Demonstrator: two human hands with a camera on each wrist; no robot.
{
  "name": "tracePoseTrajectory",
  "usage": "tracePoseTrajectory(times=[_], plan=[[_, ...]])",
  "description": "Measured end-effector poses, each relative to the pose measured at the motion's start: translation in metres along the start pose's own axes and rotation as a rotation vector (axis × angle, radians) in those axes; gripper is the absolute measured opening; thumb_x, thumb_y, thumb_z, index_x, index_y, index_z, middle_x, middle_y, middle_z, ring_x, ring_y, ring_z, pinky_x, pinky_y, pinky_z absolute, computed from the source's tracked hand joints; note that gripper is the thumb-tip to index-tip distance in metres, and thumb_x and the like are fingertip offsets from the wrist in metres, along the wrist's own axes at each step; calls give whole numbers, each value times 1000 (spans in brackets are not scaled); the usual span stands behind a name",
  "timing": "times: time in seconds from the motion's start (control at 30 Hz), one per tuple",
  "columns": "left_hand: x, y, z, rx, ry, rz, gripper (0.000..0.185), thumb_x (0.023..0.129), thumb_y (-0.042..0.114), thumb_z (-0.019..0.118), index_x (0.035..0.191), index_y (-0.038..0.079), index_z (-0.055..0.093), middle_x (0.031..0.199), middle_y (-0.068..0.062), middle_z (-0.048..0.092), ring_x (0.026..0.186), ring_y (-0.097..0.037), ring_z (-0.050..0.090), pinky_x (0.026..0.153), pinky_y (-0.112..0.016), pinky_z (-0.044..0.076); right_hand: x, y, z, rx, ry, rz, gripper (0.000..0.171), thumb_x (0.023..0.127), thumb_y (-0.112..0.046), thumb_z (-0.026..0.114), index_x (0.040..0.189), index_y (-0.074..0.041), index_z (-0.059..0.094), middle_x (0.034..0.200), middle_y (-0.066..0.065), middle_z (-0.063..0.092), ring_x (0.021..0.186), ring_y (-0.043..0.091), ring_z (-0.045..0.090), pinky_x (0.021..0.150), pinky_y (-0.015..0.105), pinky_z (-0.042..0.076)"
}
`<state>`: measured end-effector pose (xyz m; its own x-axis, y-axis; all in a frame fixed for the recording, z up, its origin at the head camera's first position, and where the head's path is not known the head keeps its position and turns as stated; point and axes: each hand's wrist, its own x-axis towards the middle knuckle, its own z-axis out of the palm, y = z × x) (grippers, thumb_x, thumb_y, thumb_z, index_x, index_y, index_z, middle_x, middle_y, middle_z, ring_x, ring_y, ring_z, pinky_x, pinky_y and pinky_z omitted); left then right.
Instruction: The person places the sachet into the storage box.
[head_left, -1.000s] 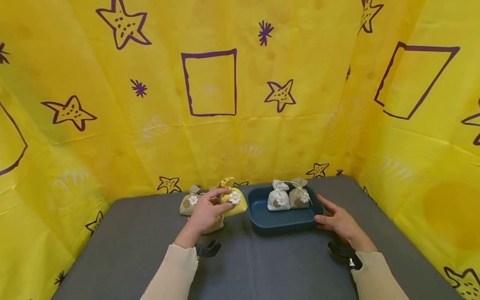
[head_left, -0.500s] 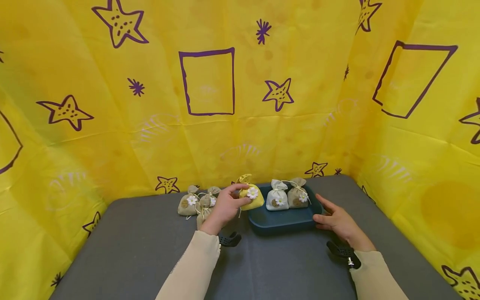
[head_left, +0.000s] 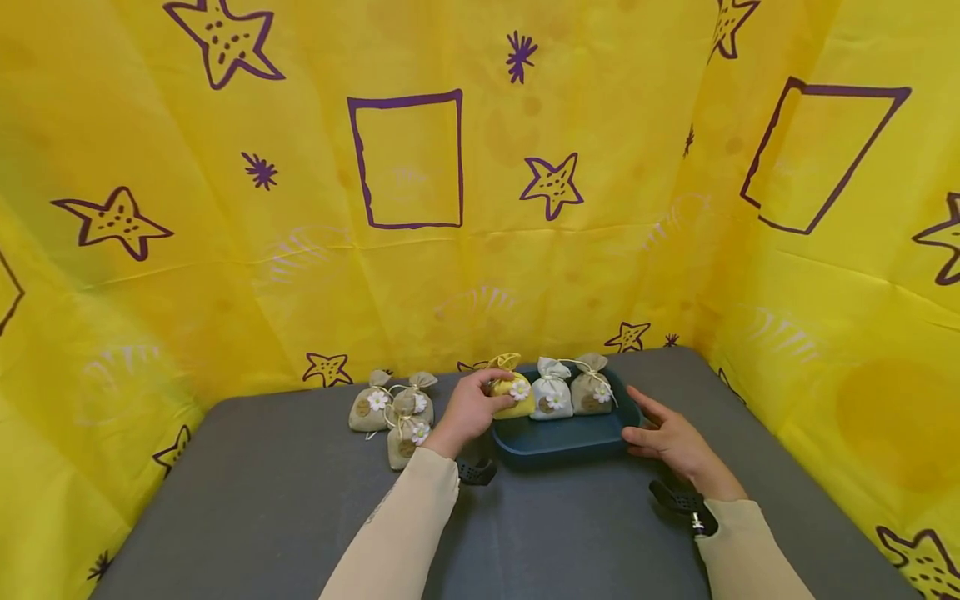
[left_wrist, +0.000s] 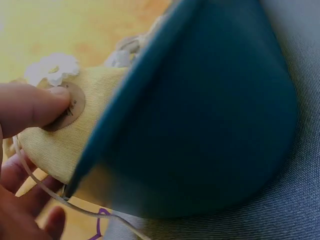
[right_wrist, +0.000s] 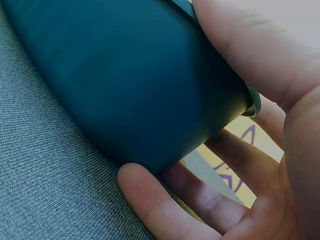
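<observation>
My left hand pinches a small yellow sachet bag with a white daisy, holding it over the left end of a dark blue tray. In the left wrist view my thumb presses the yellow bag against the tray's rim. A white bag and a beige bag stand inside the tray. My right hand grips the tray's right end; the right wrist view shows the thumb over the rim and fingers under the tray wall.
Three beige daisy bags lie on the grey table left of the tray. Yellow patterned cloth walls close in the back and both sides.
My left hand has carried the yellow bag rightward from the cluster of bags to the tray's left end. The right hand has stayed on the tray.
</observation>
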<state>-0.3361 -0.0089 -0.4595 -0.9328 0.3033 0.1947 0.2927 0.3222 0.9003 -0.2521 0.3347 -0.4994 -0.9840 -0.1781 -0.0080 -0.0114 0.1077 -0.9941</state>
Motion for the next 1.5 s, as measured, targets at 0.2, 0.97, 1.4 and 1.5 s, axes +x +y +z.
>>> tracePoseTrajectory(times=[0.2, 0.97, 1.4, 1.5], plan=[[2, -9, 5, 126, 53, 46, 27, 82, 12, 82, 108, 16, 77, 114, -4, 67, 114, -25, 55, 96, -42, 43, 0, 0, 0, -3, 2, 2, 84, 94, -11, 71, 160, -14, 19, 163, 22, 0, 130, 47, 40, 86, 43, 53], [-5, -17, 11, 13, 37, -51, 40, 85, 12, 80, 123, 11, 69, 152, -17, 30, 136, -41, 34, 104, -54, 34, 1, 3, -1, 2, -1, -7, 84, 94, -9, 70, 160, -14, 19, 163, 23, -1, 134, 49, 35, 86, 43, 53], [-41, 19, -5, -43, 97, -29, 43, 87, 15, 78, 128, 9, 67, 149, -17, 38, 137, -40, 34, 105, -60, 31, -2, 1, -2, -17, -4, -2, 84, 94, -13, 71, 160, -14, 19, 163, 23, 0, 125, 44, 47, 86, 44, 53], [-52, 24, -17, -78, 108, -10, 43, 87, 15, 79, 128, 11, 67, 149, -15, 39, 137, -38, 34, 105, -60, 29, -1, 2, -2, -12, -1, 0, 84, 94, -12, 71, 160, -14, 20, 163, 22, 1, 123, 41, 50, 86, 44, 53]])
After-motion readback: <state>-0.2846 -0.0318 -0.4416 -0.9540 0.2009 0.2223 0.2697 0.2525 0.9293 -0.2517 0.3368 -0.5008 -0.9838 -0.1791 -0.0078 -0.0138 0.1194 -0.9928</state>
